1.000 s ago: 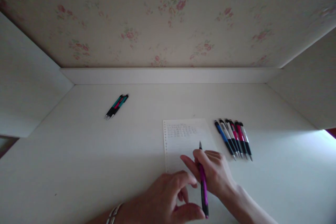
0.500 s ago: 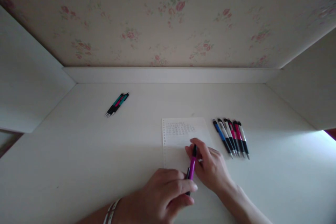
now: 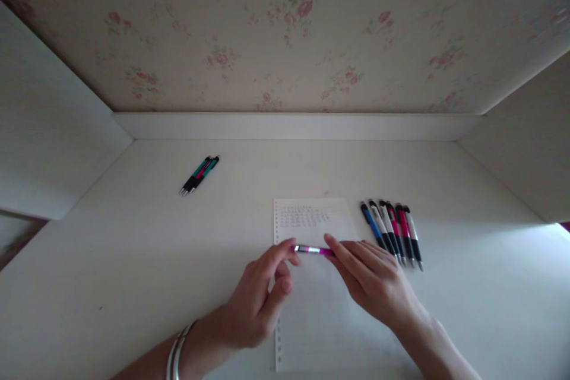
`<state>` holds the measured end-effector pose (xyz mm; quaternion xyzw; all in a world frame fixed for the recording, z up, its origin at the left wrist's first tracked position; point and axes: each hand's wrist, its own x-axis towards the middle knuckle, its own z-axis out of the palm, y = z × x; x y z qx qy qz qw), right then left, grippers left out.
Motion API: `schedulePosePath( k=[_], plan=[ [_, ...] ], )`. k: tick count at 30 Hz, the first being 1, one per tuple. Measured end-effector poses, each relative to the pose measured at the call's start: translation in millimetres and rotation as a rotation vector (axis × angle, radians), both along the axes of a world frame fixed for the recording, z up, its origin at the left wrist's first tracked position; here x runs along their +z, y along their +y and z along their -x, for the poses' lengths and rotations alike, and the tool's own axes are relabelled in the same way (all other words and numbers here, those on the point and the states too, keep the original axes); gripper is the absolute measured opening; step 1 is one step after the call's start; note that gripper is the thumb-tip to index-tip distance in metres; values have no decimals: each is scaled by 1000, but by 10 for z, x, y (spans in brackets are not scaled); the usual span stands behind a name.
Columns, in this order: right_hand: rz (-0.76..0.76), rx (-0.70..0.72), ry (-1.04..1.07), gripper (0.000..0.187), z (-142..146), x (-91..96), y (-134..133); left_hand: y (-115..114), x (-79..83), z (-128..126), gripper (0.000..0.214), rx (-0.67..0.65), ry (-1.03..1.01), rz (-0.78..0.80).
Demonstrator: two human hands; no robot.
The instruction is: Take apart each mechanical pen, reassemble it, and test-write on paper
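Note:
A purple pen (image 3: pixel 314 250) lies nearly level above the paper, its right end pinched in the fingers of my right hand (image 3: pixel 376 279). My left hand (image 3: pixel 260 294) has its thumb and index finger apart, and the index fingertip is at the pen's left end. Below both hands is a sheet of lined paper (image 3: pixel 312 320) with punched holes down its left edge. Several rows of handwriting fill its top part. My right fingers hide part of the pen and the sheet's right side.
Several pens (image 3: pixel 394 234) with blue, white and pink barrels lie in a row right of the paper. A small group of green and pink pens (image 3: pixel 199 176) rests at the back left. White panels and a floral wall (image 3: pixel 285 41) bound the white desk (image 3: pixel 133 261).
The pen has turned from upright to nearly level. My left hand has opened and moved up and left from its grip. My right hand has closed on the pen, uncovering the lower paper.

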<state>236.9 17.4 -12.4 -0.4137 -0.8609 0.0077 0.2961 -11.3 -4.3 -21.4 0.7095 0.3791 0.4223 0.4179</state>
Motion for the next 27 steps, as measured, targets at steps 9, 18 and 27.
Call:
schedulePosePath(
  k=[9,18,27],
  plan=[
    [121,-468,-265,29,-407,-174,158,866,280,582,28,495,685,-19],
    [80,-480,-162,33,-217,-125,102,1649,270,1634,31,742,1039,151],
    [240,-264,-129,38,-59,-151,55,2065,239,1950,29,502,1158,392]
  ],
)
